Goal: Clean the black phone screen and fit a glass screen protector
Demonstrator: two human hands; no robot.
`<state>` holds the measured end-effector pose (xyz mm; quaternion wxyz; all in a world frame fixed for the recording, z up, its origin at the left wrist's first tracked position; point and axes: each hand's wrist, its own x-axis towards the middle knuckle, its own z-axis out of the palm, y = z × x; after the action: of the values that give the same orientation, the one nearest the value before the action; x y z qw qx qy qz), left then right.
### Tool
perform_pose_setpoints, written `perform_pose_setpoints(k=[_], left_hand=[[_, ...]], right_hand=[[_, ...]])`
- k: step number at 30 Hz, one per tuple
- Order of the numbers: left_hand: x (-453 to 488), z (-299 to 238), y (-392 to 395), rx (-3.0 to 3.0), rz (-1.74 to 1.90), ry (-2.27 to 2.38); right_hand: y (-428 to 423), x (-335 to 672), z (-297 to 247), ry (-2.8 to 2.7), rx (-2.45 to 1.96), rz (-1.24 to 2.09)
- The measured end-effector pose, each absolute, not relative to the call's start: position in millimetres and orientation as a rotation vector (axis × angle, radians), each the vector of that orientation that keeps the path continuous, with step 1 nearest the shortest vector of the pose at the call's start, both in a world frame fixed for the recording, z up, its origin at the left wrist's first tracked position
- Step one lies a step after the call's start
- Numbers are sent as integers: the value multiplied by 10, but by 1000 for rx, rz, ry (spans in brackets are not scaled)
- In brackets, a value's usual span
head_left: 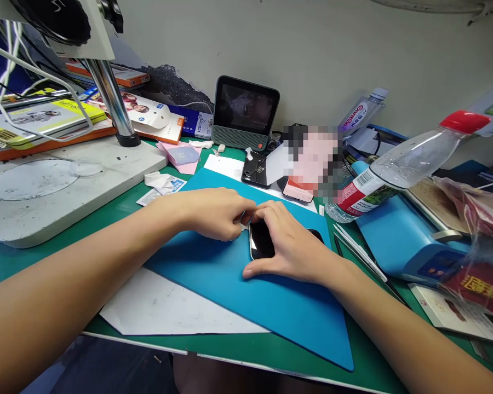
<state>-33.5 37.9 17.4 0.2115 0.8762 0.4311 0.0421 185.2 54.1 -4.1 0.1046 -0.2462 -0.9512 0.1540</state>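
Note:
A phone (261, 242) with a dark, glossy screen lies flat on the blue mat (246, 290), partly covered by my right hand (290, 241). That hand arches over the phone, its fingers at the far edge and its thumb stretched toward the near edge, steadying it. At the phone's upper left corner is my left hand (219, 213), curled with its fingertips pinched together. A small white scrap (244, 226) shows under those fingertips; most of it is hidden. Another dark, rounded end (315, 235) peeks out past my right hand.
A white stand base (57, 191) with a metal post is at the left. Behind the mat stand a screen device (246, 112) and a black phone part (255, 168). To the right are a red-capped bottle (411, 158), tweezers (363, 254) and a blue machine (406, 235).

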Motion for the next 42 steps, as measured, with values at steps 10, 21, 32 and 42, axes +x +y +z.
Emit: perform_pose_setpoints(k=[10, 21, 32, 42], left_hand=[[-288, 124, 377, 2481, 170, 1217], [-291, 170, 387, 2396, 148, 1188], [-300, 143, 402, 2391, 174, 1205], [-298, 150, 392, 2403, 169, 1198]], right_hand=[[528, 1853, -19, -2800, -735, 473], [530, 1857, -27, -2790, -729, 451], [528, 1859, -31, -2782, -727, 446], [534, 1859, -35, -2756, -724, 463]])
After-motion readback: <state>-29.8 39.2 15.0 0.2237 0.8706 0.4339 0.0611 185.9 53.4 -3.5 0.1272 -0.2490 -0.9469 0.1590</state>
